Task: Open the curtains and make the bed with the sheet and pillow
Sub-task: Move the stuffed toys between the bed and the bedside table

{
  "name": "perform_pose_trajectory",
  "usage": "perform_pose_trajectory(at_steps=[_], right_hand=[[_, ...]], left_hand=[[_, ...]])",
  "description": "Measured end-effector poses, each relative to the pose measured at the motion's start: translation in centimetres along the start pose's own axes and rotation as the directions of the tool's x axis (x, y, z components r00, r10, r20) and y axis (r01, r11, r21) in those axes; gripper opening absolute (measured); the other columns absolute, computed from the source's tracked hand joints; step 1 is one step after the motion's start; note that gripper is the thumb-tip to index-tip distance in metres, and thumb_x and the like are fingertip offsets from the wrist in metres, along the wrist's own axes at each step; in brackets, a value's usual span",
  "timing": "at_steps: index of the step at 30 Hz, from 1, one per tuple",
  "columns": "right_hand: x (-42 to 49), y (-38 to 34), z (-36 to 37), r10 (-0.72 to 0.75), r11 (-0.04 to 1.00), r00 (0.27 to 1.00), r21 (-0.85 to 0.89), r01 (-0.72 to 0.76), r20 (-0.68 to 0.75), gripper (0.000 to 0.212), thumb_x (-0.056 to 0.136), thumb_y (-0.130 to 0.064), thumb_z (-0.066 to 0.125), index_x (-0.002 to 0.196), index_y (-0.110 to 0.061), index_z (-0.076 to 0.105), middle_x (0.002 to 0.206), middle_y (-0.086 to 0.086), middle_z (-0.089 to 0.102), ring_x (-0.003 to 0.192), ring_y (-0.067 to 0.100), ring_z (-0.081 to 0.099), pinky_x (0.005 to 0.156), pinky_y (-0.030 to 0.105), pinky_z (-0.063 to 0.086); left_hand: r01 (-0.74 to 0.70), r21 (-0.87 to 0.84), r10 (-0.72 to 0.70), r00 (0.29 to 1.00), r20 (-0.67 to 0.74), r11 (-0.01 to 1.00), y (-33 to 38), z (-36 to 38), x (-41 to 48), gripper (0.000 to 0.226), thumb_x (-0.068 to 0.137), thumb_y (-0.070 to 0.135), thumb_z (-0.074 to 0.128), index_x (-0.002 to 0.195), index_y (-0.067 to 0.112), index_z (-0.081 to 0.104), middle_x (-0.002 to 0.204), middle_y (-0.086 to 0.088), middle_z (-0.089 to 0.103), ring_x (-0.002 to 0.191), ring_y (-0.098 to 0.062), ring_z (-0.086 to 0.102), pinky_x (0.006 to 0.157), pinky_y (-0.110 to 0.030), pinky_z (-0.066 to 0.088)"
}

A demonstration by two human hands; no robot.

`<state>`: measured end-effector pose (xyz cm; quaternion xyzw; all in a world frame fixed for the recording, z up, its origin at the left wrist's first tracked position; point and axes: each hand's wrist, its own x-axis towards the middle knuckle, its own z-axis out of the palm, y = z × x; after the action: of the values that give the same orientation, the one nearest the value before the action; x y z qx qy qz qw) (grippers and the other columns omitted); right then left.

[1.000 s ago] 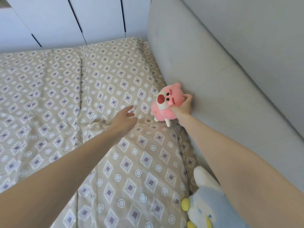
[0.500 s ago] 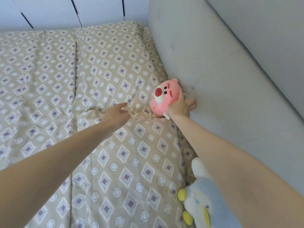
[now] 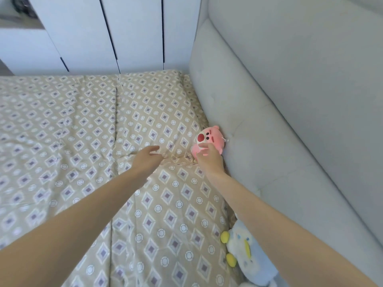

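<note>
Head view of the bed. My left hand [image 3: 148, 160] is open, fingers straight, at a raised fold of the patterned sheet [image 3: 83, 146], which covers the bed up to the grey headboard [image 3: 259, 125]. My right hand [image 3: 209, 160] curls round the lower body of a pink plush toy [image 3: 209, 137], which leans against the headboard at the sheet's edge. What I take to be the pillow [image 3: 153, 108], in matching fabric, lies flat in the far corner, touching the headboard. I judge the sheet light, limp and quick to crease, so it is best taken along the fold with both hands. The pillow looks soft and bulky and is best gripped at its corners. A blue-and-white plush toy [image 3: 246, 251] lies nearer me beside the headboard.
</note>
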<state>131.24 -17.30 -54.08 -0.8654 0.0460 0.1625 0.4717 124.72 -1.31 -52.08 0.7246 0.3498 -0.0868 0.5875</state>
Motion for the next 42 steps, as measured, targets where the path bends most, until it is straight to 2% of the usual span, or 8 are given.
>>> perform_pose_trajectory(at_steps=[5, 10, 16, 26, 32, 35, 39, 42], right_hand=[[-8.2, -2.7, 1.5, -0.029, 0.995, 0.996, 0.098, 0.021, 0.083, 0.029, 0.091, -0.011, 0.050, 0.119, -0.017, 0.054, 0.115, -0.007, 0.056, 0.101, 0.010, 0.053, 0.067, 0.016, 0.040], [-17.6, -5.2, 5.0, -0.043, 0.996, 0.991, 0.086, 0.032, 0.126, 0.032, 0.090, -0.009, 0.046, 0.119, -0.022, 0.054, 0.118, -0.002, 0.054, 0.100, 0.014, 0.054, 0.083, 0.033, 0.049], [-28.3, -7.8, 10.9, -0.124, 0.992, 0.976, 0.005, 0.125, 0.177, 0.032, 0.093, -0.010, 0.045, 0.121, -0.021, 0.055, 0.115, -0.001, 0.053, 0.088, 0.012, 0.053, 0.069, 0.024, 0.042], [-45.1, -10.5, 25.5, 0.024, 0.999, 0.927, -0.046, -0.008, 0.373, 0.033, 0.092, -0.008, 0.045, 0.122, -0.018, 0.052, 0.105, 0.000, 0.051, 0.069, 0.009, 0.049, 0.070, 0.028, 0.044], [-48.2, -9.8, 31.9, 0.130, 0.988, 0.881, -0.134, -0.077, 0.454, 0.035, 0.090, -0.010, 0.045, 0.122, -0.020, 0.052, 0.101, -0.001, 0.053, 0.073, 0.011, 0.050, 0.060, 0.024, 0.043], [-48.5, -9.4, 35.2, 0.202, 0.973, 0.838, -0.202, -0.113, 0.507, 0.032, 0.090, -0.012, 0.045, 0.120, -0.022, 0.051, 0.091, -0.001, 0.051, 0.078, 0.016, 0.049, 0.066, 0.027, 0.043], [-47.8, -8.2, 40.0, 0.277, 0.948, 0.763, -0.297, -0.116, 0.584, 0.033, 0.091, -0.013, 0.046, 0.121, -0.023, 0.051, 0.106, 0.002, 0.048, 0.088, 0.019, 0.046, 0.074, 0.031, 0.045], [-46.6, -7.2, 43.1, 0.311, 0.934, 0.702, -0.341, -0.103, 0.640, 0.039, 0.093, -0.012, 0.045, 0.130, -0.022, 0.047, 0.107, 0.000, 0.044, 0.095, 0.020, 0.046, 0.080, 0.033, 0.045]], left_hand=[[0.018, -0.026, -0.020, 0.998, -0.066, 1.000, -2.0, -5.1, -6.0, 0.044, 0.090, 0.012, 0.050, 0.133, 0.022, 0.050, 0.129, -0.007, 0.055, 0.116, -0.027, 0.055, 0.101, -0.040, 0.043], [0.030, -0.042, -0.033, 0.996, -0.088, 0.999, -6.8, -12.9, -13.2, 0.046, 0.091, 0.011, 0.048, 0.136, 0.020, 0.047, 0.123, -0.008, 0.056, 0.085, -0.020, 0.057, 0.076, -0.031, 0.047], [0.050, -0.141, -0.069, 0.988, -0.139, 0.989, -13.0, -22.8, -20.8, 0.046, 0.094, 0.008, 0.046, 0.139, 0.017, 0.043, 0.087, -0.001, 0.052, 0.092, -0.024, 0.050, 0.073, -0.032, 0.042], [0.130, -0.167, -0.162, 0.967, -0.199, 0.977, -24.3, -40.9, -31.0, 0.046, 0.095, 0.009, 0.046, 0.140, 0.017, 0.041, 0.090, -0.003, 0.051, 0.076, -0.019, 0.050, 0.068, -0.032, 0.042], [0.201, -0.189, -0.237, 0.952, -0.194, 0.961, -29.7, -45.7, -32.5, 0.047, 0.095, 0.008, 0.046, 0.140, 0.018, 0.041, 0.081, 0.001, 0.046, 0.070, -0.016, 0.046, 0.068, -0.033, 0.041], [0.245, -0.219, -0.289, 0.937, -0.198, 0.944, -32.6, -47.1, -31.8, 0.046, 0.094, 0.009, 0.047, 0.139, 0.019, 0.043, 0.095, -0.005, 0.050, 0.081, -0.021, 0.049, 0.073, -0.033, 0.041], [0.334, -0.242, -0.378, 0.911, -0.166, 0.911, -36.2, -47.7, -30.4, 0.045, 0.095, 0.011, 0.048, 0.139, 0.019, 0.042, 0.078, 0.001, 0.045, 0.064, -0.013, 0.041, 0.063, -0.028, 0.037], [0.391, -0.317, -0.454, 0.877, -0.157, 0.864, -38.7, -47.9, -29.0, 0.046, 0.095, 0.011, 0.050, 0.140, 0.017, 0.041, 0.101, -0.006, 0.053, 0.085, -0.022, 0.049, 0.082, -0.036, 0.040]])
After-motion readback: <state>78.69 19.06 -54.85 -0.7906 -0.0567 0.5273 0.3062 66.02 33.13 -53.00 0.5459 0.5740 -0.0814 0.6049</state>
